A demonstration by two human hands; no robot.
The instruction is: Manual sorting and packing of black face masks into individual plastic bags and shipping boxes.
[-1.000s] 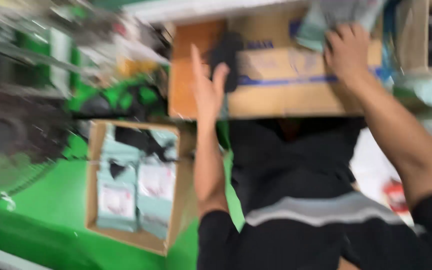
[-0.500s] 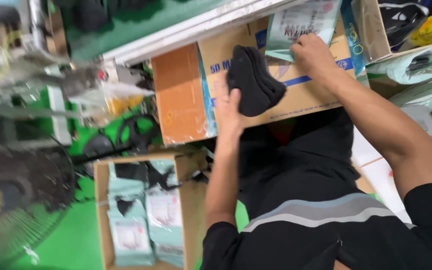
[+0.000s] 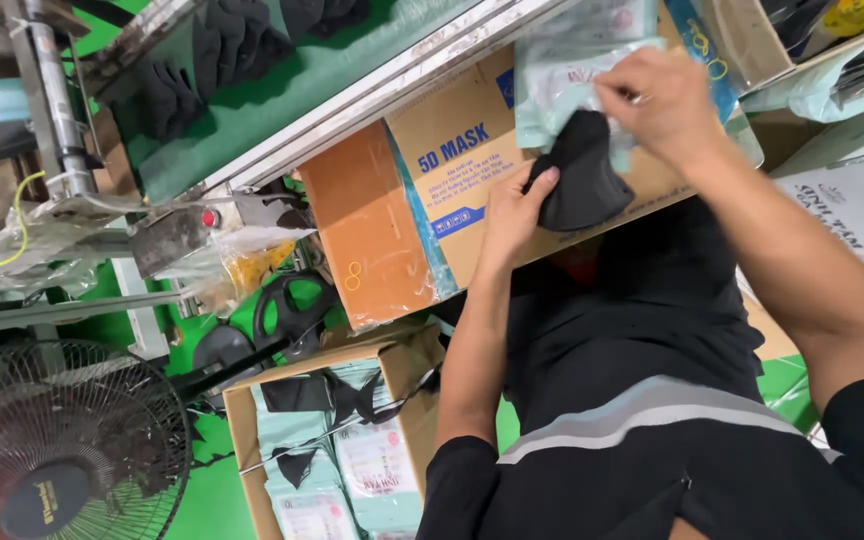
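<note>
My left hand (image 3: 514, 212) holds a stack of black face masks (image 3: 584, 182) from below, against the top of a brown cardboard box (image 3: 407, 215). My right hand (image 3: 655, 103) pinches a pale green plastic pouch (image 3: 570, 72) just above the stack. The upper end of the masks sits at the mouth of the pouch. Both hands work over the box, in front of my dark shirt with a grey stripe.
A green conveyor belt (image 3: 282, 90) with several black masks (image 3: 177, 75) runs at the upper left. On the green floor stands an open carton (image 3: 242, 420) of filled pouches (image 3: 377, 470). A black fan (image 3: 62, 455) is at the lower left. More pouches (image 3: 842, 85) lie at the upper right.
My left hand has brought the black masks to the right, up to the pouch in my right hand. The view has swung and sharpened.
</note>
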